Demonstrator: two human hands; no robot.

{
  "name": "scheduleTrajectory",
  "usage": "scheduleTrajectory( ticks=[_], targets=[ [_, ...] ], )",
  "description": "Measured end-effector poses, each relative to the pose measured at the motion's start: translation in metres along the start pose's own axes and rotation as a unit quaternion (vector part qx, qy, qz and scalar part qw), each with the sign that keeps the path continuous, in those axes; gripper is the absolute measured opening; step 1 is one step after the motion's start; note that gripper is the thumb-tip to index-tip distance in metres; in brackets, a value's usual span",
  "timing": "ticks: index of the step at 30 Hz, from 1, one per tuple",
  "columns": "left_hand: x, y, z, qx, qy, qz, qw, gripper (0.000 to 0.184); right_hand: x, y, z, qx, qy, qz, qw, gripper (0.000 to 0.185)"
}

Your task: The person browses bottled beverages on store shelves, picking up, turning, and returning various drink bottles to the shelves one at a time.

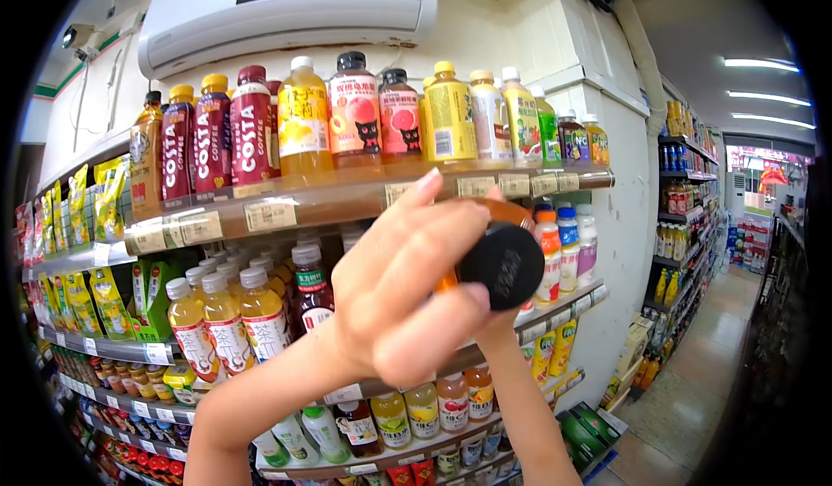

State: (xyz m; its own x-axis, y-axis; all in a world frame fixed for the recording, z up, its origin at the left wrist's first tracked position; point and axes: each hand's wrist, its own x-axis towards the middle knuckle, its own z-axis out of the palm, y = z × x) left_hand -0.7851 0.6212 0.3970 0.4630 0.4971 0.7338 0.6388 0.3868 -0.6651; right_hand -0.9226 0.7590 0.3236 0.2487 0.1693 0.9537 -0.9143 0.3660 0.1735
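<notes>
A bottle with a black cap (507, 265) is held up close to me, its cap end turned toward my face. Amber-orange shows along its side, but most of its body and label are hidden. My left hand (407, 287) is closed at the cap end, fingertips against the cap's left edge, with one finger raised. Behind the bottle, my right hand (496, 323) is mostly covered; its wrist comes up from below and a fingertip appears above, so it wraps the bottle from behind. Both hands are in front of the drink shelves, just below the top shelf edge (338, 198).
Drinks line the top shelf, including dark red Costa bottles (251, 130) and pink-labelled peach bottles (354, 117). White-capped tea bottles (260, 313) stand below. Yellow snack bags (108, 195) hang left. An air conditioner (286, 9) is overhead. An aisle floor (685, 373) runs right, beside green boxes (589, 434).
</notes>
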Motion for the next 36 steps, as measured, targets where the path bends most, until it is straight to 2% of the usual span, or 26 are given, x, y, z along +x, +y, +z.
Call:
scheduleTrajectory(
  ticks=[1,4,6,8,9,10,11,12,13,14,17,20,21,24,29,30,33,36],
  targets=[
    [-0.004,0.008,-0.001,-0.009,-0.008,-0.018,1.0,0.067,-0.017,0.0,-0.005,0.036,-0.035,0.076,0.996,0.084],
    [-0.016,0.022,0.001,-0.052,-0.013,-0.076,0.996,0.068,-0.045,-0.029,-0.031,0.043,-0.094,0.153,0.983,0.092],
    [-0.027,0.027,-0.004,-0.068,-0.052,-0.11,0.99,0.072,-0.067,-0.047,-0.042,0.06,-0.114,0.183,0.975,0.095],
    [-0.059,0.035,0.004,-0.159,-0.016,-0.212,0.964,0.079,-0.087,-0.058,-0.051,0.092,-0.104,0.168,0.976,0.096],
    [-0.063,0.039,0.003,-0.207,-0.035,-0.282,0.936,0.083,-0.094,-0.064,-0.054,0.105,-0.105,0.163,0.975,0.096],
    [-0.06,0.04,-0.002,-0.233,-0.072,-0.319,0.916,0.079,-0.098,-0.069,-0.056,0.115,-0.106,0.145,0.977,0.095],
    [-0.06,0.037,-0.004,-0.254,-0.109,-0.318,0.907,0.072,-0.107,-0.073,-0.062,0.146,-0.129,0.188,0.963,0.095],
    [-0.062,0.035,-0.005,-0.274,-0.145,-0.317,0.896,0.066,-0.119,-0.078,-0.068,0.178,-0.151,0.23,0.945,0.095],
    [-0.067,0.038,-0.003,-0.33,-0.131,-0.385,0.852,0.061,-0.141,-0.081,-0.071,0.214,-0.142,0.317,0.913,0.099],
    [-0.074,0.039,-0.002,-0.36,-0.143,-0.392,0.835,0.062,-0.151,-0.083,-0.073,0.266,-0.154,0.355,0.883,0.1],
    [-0.101,0.038,0.002,-0.45,-0.176,-0.412,0.772,0.062,-0.163,-0.099,-0.078,0.401,-0.183,0.482,0.757,0.097],
    [-0.118,0.052,0.006,-0.563,-0.2,-0.48,0.643,0.059,-0.194,-0.103,-0.079,0.49,-0.192,0.489,0.696,0.093],
    [-0.122,0.057,0.006,-0.571,-0.194,-0.48,0.637,0.056,-0.2,-0.106,-0.077,0.48,-0.2,0.499,0.694,0.09],
    [-0.141,0.078,0.003,-0.544,-0.147,-0.568,0.6,0.054,-0.208,-0.112,-0.081,0.509,-0.204,0.549,0.63,0.089],
    [-0.16,0.101,-0.003,-0.448,-0.11,-0.586,0.666,0.053,-0.23,-0.108,-0.093,0.494,-0.238,0.539,0.639,0.09],
    [-0.161,0.107,-0.004,-0.432,-0.095,-0.606,0.661,0.054,-0.234,-0.108,-0.096,0.487,-0.242,0.549,0.635,0.09],
    [-0.166,0.122,-0.003,-0.363,-0.064,-0.591,0.717,0.05,-0.22,-0.122,-0.098,0.418,-0.236,0.557,0.678,0.092],
    [-0.166,0.13,-0.003,-0.303,-0.066,-0.556,0.771,0.051,-0.205,-0.133,-0.097,0.302,-0.251,0.514,0.763,0.099]
  ],
)
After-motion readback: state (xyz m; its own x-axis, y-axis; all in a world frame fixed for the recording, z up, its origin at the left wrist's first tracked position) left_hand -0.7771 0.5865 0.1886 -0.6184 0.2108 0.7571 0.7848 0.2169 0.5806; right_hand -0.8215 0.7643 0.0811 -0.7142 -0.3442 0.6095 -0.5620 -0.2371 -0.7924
